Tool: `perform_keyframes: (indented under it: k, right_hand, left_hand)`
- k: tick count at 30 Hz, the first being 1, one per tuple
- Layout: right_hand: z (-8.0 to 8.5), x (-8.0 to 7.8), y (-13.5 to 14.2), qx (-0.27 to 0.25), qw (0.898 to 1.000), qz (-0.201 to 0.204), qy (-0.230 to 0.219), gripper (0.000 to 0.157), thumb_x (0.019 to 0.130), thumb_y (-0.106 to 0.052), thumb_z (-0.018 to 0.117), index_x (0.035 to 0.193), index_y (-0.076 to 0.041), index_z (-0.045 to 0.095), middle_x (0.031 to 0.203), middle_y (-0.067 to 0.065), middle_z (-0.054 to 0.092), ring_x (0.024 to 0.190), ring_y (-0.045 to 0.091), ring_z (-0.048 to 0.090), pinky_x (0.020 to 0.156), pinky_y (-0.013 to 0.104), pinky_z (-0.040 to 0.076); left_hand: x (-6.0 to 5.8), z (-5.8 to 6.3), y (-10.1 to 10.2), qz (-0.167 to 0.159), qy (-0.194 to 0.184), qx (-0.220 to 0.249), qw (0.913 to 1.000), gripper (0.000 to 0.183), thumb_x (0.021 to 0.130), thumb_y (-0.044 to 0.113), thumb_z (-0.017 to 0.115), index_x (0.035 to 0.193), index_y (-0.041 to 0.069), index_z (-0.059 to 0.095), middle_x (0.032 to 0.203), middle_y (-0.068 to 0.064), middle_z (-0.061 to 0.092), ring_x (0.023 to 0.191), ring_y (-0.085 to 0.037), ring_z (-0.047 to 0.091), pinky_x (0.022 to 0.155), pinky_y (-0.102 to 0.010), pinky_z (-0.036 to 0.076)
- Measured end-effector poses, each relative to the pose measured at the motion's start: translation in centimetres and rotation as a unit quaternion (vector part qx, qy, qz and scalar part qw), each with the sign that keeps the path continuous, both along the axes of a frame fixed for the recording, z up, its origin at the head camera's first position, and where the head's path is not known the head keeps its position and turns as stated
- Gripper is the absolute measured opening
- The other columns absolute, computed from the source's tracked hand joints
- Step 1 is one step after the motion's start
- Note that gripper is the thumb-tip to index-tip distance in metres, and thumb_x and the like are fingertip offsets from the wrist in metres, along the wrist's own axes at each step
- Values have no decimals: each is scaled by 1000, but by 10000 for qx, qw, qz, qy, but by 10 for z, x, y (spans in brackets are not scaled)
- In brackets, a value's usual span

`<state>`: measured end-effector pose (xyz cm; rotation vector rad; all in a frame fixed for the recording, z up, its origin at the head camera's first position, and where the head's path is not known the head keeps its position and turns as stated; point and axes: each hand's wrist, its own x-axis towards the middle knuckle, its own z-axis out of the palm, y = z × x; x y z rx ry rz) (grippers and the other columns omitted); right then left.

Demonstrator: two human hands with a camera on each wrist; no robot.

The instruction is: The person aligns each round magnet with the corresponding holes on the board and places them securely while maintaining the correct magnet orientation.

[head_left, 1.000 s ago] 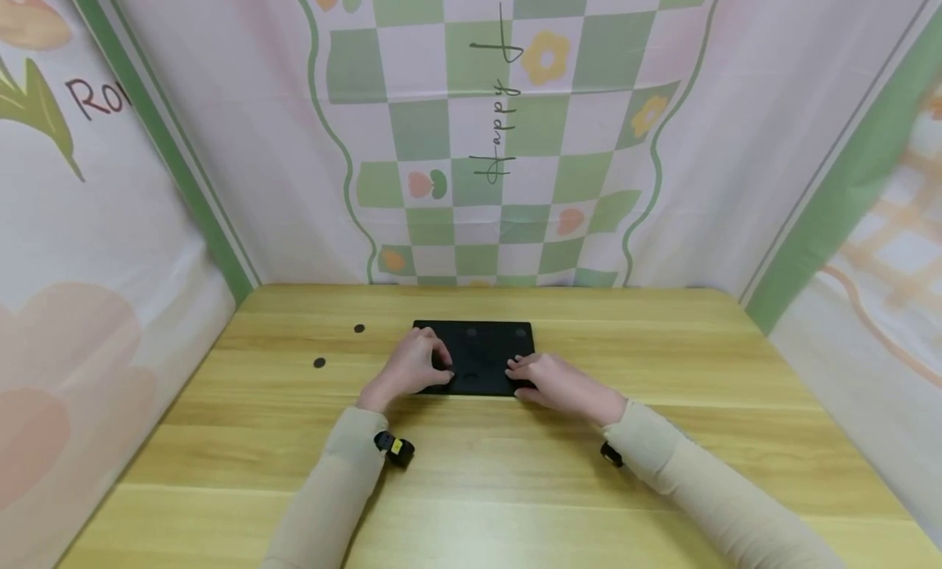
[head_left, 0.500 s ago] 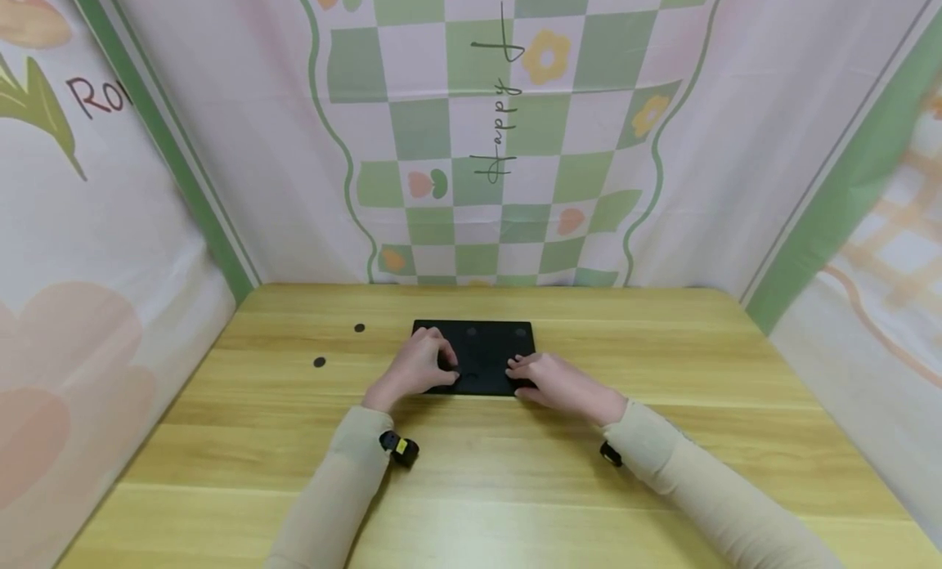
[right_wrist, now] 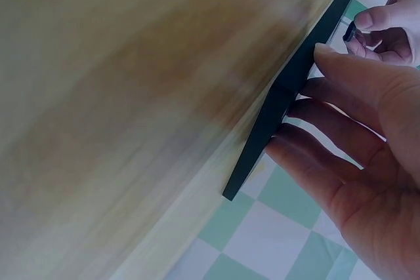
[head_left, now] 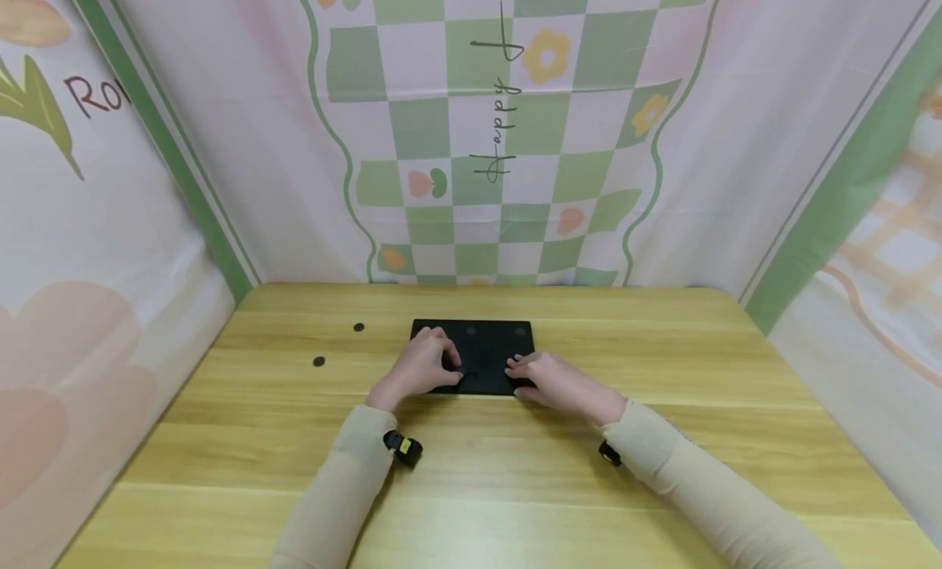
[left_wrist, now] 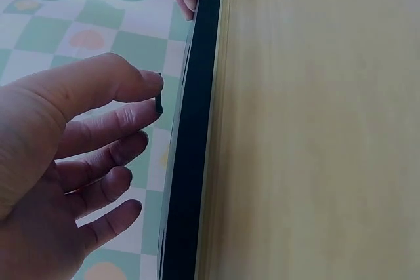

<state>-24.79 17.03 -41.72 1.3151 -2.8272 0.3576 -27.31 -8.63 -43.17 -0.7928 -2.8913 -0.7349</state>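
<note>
A flat black board (head_left: 489,358) lies on the wooden table, with two faint dark round spots near its far edge. Over the board's left part is my left hand (head_left: 419,368), thumb and index finger pinching a small thin black disc (left_wrist: 159,98). The disc is held on edge, just above the board's surface, and the other fingers are loosely bent. My right hand (head_left: 558,381) rests its fingertips on the board's right end, as the right wrist view also shows. That hand's fingers (right_wrist: 315,155) are only gently bent.
Two loose dark discs lie on the table left of the board, a farther disc (head_left: 359,327) and a nearer disc (head_left: 319,361). Behind the table (head_left: 486,487) hangs a checked green and white curtain (head_left: 482,144), with patterned cloth at both sides.
My left hand has shifted slightly to the right over the board, keeping its pinch. The right hand and the board stay where they were.
</note>
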Motion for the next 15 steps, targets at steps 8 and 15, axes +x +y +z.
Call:
perform_keyframes:
  k: [8, 15]
  right_hand:
    - [-1, -1, 1, -38, 9999, 52, 90, 31, 87, -11, 68, 115, 4, 67, 117, 21, 65, 114, 32, 61, 92, 42, 51]
    - [-1, 0, 1, -50, 9999, 71, 113, 32, 87, -10, 68, 115, 4, 67, 117, 21, 65, 114, 32, 60, 92, 42, 51]
  left_hand:
    - [1, 2, 4, -71, -109, 69, 9999, 8, 78, 27, 76, 78, 22, 69, 89, 5, 54, 84, -14, 43, 77, -30, 42]
    - [0, 1, 5, -118, -162, 118, 9997, 8, 78, 26, 76, 77, 23, 69, 88, 6, 53, 84, -14, 43, 77, -30, 42]
